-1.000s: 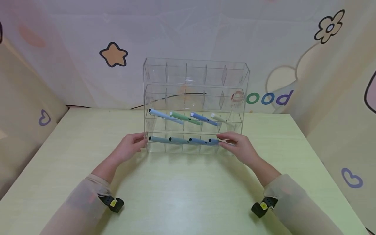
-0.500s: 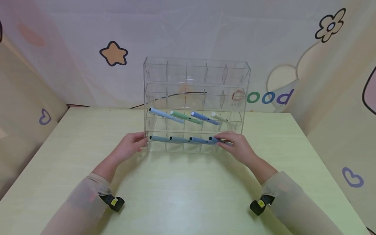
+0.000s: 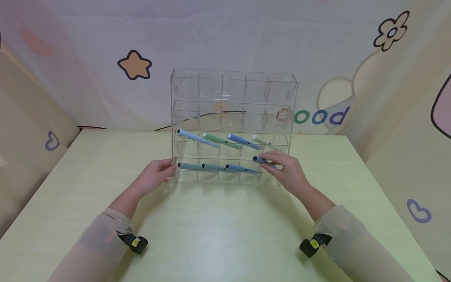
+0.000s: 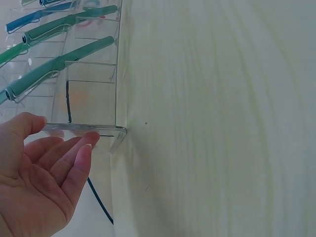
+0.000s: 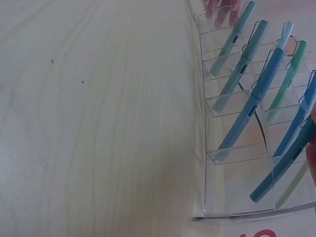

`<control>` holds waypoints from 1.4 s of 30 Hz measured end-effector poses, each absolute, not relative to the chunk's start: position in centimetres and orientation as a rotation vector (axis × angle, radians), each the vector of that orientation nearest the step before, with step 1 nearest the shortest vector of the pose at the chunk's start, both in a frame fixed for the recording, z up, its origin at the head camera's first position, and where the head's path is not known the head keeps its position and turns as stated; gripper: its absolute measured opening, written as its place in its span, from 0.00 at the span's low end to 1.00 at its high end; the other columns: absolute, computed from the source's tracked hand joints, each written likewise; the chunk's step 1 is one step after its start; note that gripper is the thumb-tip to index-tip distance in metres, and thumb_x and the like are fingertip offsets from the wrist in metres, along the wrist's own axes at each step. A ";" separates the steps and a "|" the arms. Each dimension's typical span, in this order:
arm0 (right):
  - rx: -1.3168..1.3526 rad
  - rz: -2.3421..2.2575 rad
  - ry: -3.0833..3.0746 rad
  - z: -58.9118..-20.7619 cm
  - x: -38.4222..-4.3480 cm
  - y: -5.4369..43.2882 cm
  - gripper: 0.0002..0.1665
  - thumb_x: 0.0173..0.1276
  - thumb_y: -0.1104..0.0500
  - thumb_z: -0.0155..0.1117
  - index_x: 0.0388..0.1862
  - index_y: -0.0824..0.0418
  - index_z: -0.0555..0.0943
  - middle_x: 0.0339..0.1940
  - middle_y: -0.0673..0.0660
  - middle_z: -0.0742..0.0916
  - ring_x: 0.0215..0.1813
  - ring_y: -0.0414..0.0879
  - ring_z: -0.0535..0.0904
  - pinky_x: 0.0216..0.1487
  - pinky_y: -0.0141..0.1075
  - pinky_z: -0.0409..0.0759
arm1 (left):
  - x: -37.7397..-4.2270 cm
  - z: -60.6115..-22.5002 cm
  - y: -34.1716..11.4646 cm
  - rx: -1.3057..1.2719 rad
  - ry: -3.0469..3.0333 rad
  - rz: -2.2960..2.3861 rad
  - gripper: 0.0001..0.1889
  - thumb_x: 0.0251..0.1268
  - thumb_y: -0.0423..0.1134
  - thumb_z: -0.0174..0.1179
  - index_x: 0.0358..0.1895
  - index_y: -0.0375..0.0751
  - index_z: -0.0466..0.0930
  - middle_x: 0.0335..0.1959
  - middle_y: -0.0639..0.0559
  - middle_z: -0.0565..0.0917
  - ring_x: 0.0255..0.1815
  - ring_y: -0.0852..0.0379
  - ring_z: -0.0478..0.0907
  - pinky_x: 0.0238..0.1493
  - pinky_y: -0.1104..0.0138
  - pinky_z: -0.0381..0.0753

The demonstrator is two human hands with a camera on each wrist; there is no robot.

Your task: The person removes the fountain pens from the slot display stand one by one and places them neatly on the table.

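A clear acrylic display rack [image 3: 234,78] with divided tiers stands on the table. My left hand [image 3: 158,172] holds its left side panel, thumb on one face and fingers on the other, as the left wrist view shows. With thumb and fingers my right hand [image 3: 287,172] pinches a dark blue pen [image 5: 281,170] at the rack's right end, raised above the lowest tier. In that tier lie a teal pen [image 3: 189,167], a second teal pen [image 3: 213,168] and a blue pen [image 3: 241,169]. The right wrist view shows only a sliver of the pinching fingers.
One tier higher rest a light blue pen [image 3: 197,138], a green pen [image 3: 222,141], a bright blue pen [image 3: 244,141] and a pale green pen [image 3: 262,141]. The two upper tiers hold no pens. A printed cloth [image 3: 84,78] hangs behind the table [image 3: 218,227].
My right hand has drawn the dark blue pen up out of the lowest tier's line of pens. My left hand has stayed on the rack's side.
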State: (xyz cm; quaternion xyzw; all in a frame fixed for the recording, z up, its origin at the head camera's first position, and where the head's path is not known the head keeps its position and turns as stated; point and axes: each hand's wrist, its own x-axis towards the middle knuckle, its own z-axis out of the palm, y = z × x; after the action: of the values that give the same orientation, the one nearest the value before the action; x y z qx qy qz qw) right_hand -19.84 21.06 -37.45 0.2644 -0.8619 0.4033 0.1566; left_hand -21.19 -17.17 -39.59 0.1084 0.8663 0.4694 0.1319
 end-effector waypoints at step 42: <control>0.550 1.609 -2.558 -35.2 -14.0 18.4 0.15 0.59 0.65 0.66 0.46 0.63 0.83 0.42 0.53 0.84 0.42 0.46 0.80 0.43 0.33 0.80 | -21.9 -40.0 -17.1 0.315 2.529 1.425 0.27 0.71 0.40 0.48 0.66 0.26 0.59 0.57 0.31 0.73 0.52 0.40 0.76 0.45 0.58 0.80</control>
State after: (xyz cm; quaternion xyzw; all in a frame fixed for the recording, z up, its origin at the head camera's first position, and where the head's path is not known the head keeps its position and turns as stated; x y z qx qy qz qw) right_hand -14.01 18.38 -35.15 0.1788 -0.8322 0.5236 0.0352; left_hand -21.86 -17.09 -40.04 0.1072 0.8609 0.4849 0.1106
